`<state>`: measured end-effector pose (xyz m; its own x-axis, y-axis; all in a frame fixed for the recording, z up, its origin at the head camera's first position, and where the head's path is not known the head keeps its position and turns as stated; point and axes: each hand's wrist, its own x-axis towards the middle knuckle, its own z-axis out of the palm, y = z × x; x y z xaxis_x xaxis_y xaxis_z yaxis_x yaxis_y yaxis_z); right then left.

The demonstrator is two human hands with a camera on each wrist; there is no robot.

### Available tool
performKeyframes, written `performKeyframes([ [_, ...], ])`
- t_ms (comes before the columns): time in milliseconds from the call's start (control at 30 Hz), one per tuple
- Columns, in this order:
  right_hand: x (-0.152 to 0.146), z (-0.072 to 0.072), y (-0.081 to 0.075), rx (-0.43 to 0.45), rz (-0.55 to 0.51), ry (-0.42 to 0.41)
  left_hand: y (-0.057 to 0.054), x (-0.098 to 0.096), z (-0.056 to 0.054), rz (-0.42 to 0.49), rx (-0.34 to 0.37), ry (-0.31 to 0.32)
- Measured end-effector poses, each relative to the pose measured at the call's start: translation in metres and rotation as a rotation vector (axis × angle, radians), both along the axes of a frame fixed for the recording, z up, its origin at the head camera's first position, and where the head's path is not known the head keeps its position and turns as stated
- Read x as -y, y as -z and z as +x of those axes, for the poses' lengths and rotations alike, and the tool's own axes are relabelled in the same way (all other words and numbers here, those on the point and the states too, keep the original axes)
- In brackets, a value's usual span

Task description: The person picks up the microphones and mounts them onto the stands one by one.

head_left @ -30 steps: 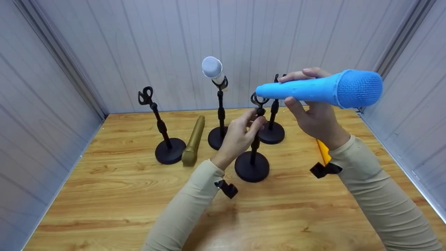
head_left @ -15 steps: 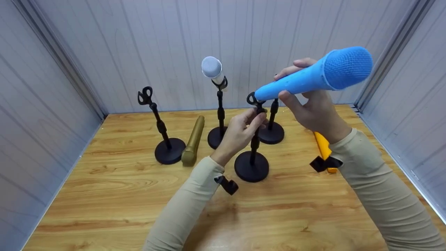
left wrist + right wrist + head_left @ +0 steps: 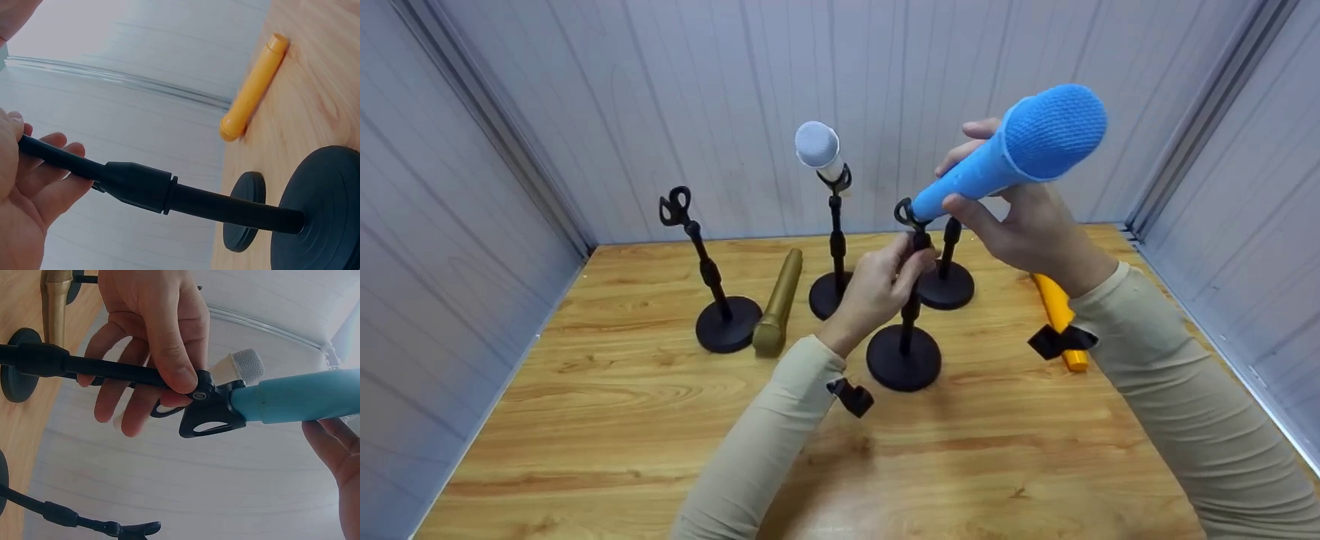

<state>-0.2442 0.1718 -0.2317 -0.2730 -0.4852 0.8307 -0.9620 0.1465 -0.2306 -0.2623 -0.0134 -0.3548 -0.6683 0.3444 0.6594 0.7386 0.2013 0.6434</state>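
Observation:
My right hand (image 3: pixel 1027 225) grips a blue microphone (image 3: pixel 990 161) by its handle, head tilted up to the right. The handle's narrow end sits at the clip (image 3: pixel 216 410) of a black microphone stand (image 3: pixel 910 315), between the clip's arms in the right wrist view. Just below that clip, my left hand (image 3: pixel 877 289) pinches the stand's upper rod between thumb and fingers. The stand's round base (image 3: pixel 323 208) rests on the table. Behind it stands another black stand (image 3: pixel 947 285), its top hidden by the blue microphone and my right hand.
A white microphone (image 3: pixel 819 146) sits in a stand at the back. To the left is a stand (image 3: pixel 712 277) with a bare clip, beside a gold microphone (image 3: pixel 778 304) lying down. A yellow microphone (image 3: pixel 256 87) lies at the right, partly under my right forearm. Walls enclose the table.
The blue microphone has swung from nearly level to steeply tilted, its head moving up and left, its narrow end lowering to the clip. My left hand has stayed on the stand.

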Motion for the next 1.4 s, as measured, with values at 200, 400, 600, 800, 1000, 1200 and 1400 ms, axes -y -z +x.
performKeyframes([
  [200, 0.002, -0.006, -0.007, -0.017, 0.114, -0.026, 0.002, -0.001, 0.0, 0.022, -0.031, 0.007],
  [400, 0.002, -0.006, -0.012, 0.0, 0.173, -0.047, 0.004, -0.003, 0.002, 0.033, -0.045, 0.034],
  [600, 0.003, -0.006, -0.019, -0.001, 0.245, -0.061, 0.007, -0.002, 0.006, 0.042, -0.069, 0.023],
  [800, 0.005, -0.008, -0.027, 0.017, 0.356, -0.07, 0.01, -0.001, 0.005, 0.073, -0.086, 0.038],
  [1000, 0.009, -0.008, -0.026, 0.053, 0.4, -0.121, 0.013, -0.001, 0.006, 0.081, -0.139, 0.027],
  [1200, 0.013, -0.012, -0.012, 0.14, 0.289, -0.172, 0.015, 0.0, 0.005, 0.114, -0.164, 0.039],
  [1400, 0.014, -0.021, 0.005, 0.118, 0.206, -0.177, 0.016, -0.003, 0.005, 0.125, -0.184, 0.032],
])
